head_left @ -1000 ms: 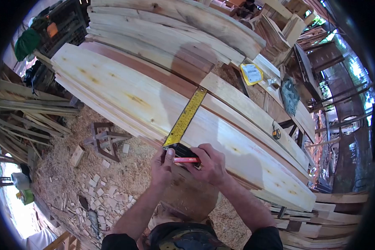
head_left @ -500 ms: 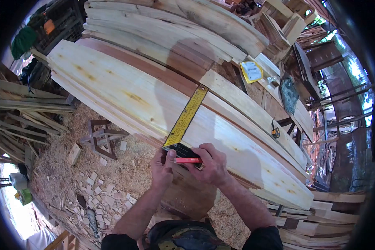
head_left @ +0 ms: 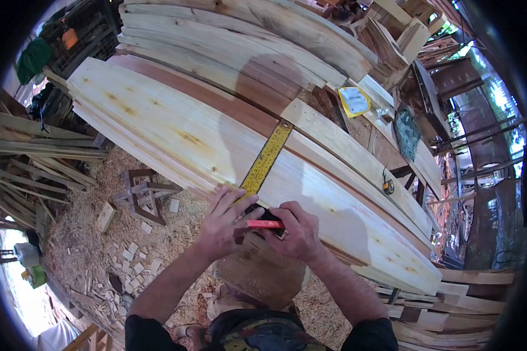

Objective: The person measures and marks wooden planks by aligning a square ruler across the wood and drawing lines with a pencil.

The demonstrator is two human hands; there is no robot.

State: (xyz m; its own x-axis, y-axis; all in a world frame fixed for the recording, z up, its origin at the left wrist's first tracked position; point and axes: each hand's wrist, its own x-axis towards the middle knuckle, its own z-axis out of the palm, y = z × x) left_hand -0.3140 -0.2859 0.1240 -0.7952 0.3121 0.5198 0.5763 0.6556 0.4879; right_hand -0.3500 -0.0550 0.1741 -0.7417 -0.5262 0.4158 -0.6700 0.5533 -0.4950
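A yellow-bladed combination or try square (head_left: 267,158) lies across a pale wooden board (head_left: 175,131). Its black stock rests along the board's near edge. My right hand (head_left: 297,231) is closed around the stock's right end, and a flat red carpenter's pencil (head_left: 264,224) is in its fingers, pointing left. My left hand (head_left: 219,225) is open, its fingers stretched out over the board's near edge and the base of the blade. It partly hides the corner of the square. The left thumb is hard to make out near the stock.
Several long boards (head_left: 216,35) are stacked behind. A small tape measure (head_left: 387,186), a yellow-edged packet (head_left: 355,101) and a plastic bag (head_left: 406,133) lie to the right. Shavings and offcuts cover the floor, with a small wooden stand (head_left: 143,193) at left.
My left hand has released its pinch at the square's corner and opened, its fingers now stretched forward over the board edge. My right hand, pencil and square stay nearly in place.
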